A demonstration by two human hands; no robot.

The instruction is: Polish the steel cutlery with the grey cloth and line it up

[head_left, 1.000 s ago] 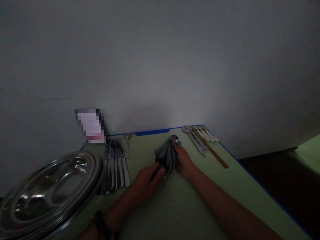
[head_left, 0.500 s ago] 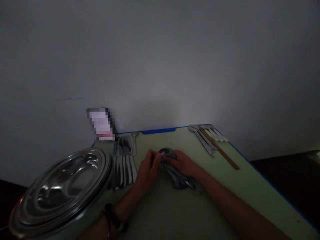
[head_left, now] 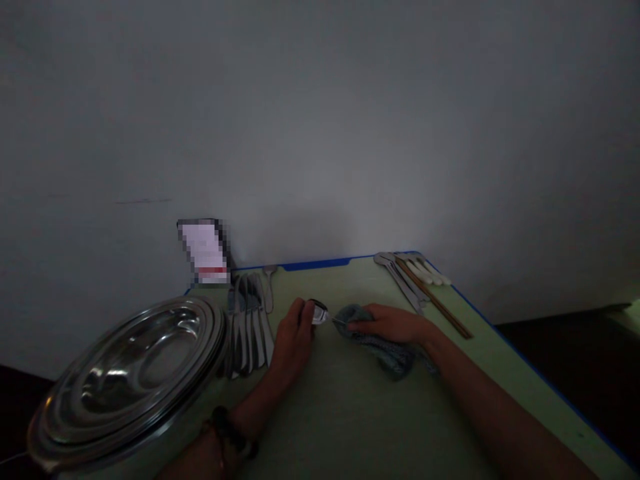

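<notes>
A metal spoon [head_left: 319, 313] is held over the middle of the table, its shiny bowl at the fingertips of my left hand [head_left: 294, 337], which is closed on it. From the bowl the thin handle runs right into a grey-blue cloth [head_left: 387, 350]. My right hand [head_left: 395, 325] grips this cloth, pinching it around the handle, whose far end is hidden. The loose part of the cloth hangs down below my right fingers.
Stacked metal plates [head_left: 125, 373] stand at the left. Beside them lie several table knives [head_left: 250, 333] and a small fork [head_left: 269, 287]. At the back right are spoons [head_left: 400, 277], chopsticks [head_left: 440, 303] and white-handled cutlery [head_left: 425, 270]. A blurred phone [head_left: 204, 250] leans on the wall [head_left: 320, 133].
My right hand has moved right with the cloth, away from my left hand. The spoon's bowl, covered before, now shows at my left fingers.
</notes>
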